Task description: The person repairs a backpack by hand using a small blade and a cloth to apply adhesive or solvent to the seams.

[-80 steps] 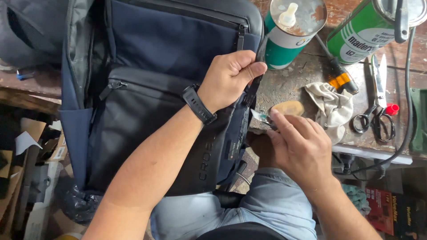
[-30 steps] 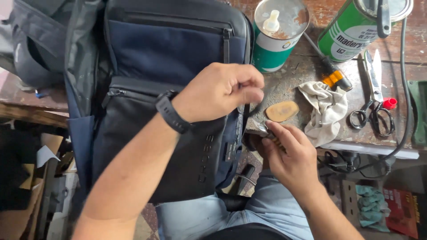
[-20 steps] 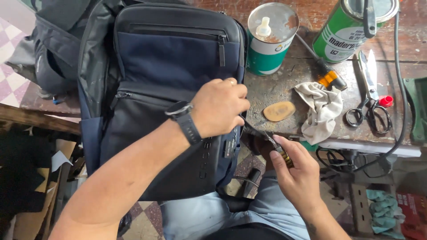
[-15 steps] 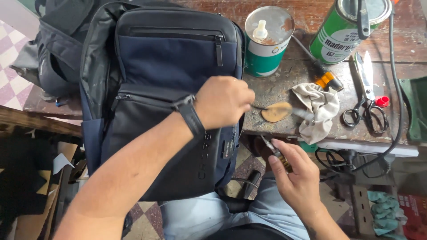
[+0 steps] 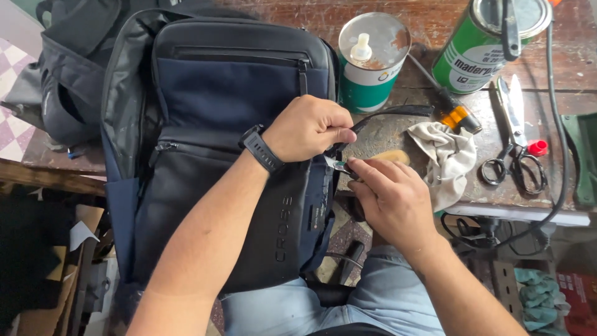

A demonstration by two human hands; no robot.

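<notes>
A dark blue and black backpack (image 5: 224,124) lies across the wooden workbench and my lap. My left hand (image 5: 308,127), with a black watch on its wrist, grips the backpack's right edge and a black strap (image 5: 392,113) that runs out over the bench. Just beside it my right hand (image 5: 388,199) pinches a small metal tool (image 5: 337,165) with its tip against the bag's edge. The tool's handle is hidden in my fingers.
On the bench stand a white-topped green can (image 5: 372,59) with a small bottle on it and a green tin (image 5: 491,43). A screwdriver (image 5: 451,109), a crumpled rag (image 5: 448,158), scissors (image 5: 516,146) and a black cable (image 5: 559,143) lie to the right. Another dark bag (image 5: 68,81) sits at left.
My right hand has risen from near my lap to the bag's edge, next to my left hand. The left hand has shifted its grip and now pulls the black strap out sideways.
</notes>
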